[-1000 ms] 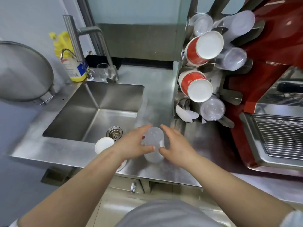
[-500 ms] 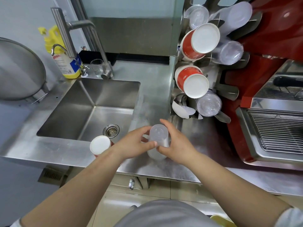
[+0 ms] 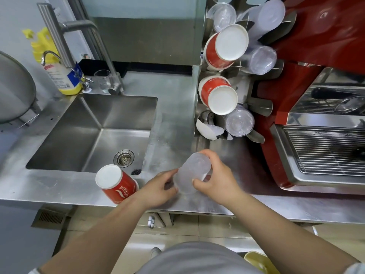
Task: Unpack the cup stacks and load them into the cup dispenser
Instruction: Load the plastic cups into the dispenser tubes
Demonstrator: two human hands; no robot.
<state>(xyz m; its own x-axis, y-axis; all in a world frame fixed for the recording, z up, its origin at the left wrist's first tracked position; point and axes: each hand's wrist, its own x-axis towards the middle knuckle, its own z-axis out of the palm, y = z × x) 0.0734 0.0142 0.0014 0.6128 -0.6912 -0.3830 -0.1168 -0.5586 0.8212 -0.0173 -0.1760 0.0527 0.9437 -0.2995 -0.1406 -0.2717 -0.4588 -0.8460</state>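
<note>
Both hands — left hand (image 3: 158,187), right hand (image 3: 217,181) — gripping the clear cup stack (image 3: 190,175).

A red paper cup stack (image 3: 116,182) is being carried, tilted, on the steel counter (image 3: 173,107) by the sink; a yellow bottle (image 3: 63,76) and small glass (image 3: 103,81) are being borne behind.

— From where is the scene viewed?
— Only one view is given, taken from a head-worn camera above the near edge of the surface (image 3: 59,186), aimed forward and steeply down.
— How near is it held?
— Close; the sink (image 3: 94,133) is seen from above, left of centre, with forearms entering from below it.
— What is framed beyond the sink?
— The cup dispenser (image 3: 233,76), to its right, bent by the wide lens.
</note>
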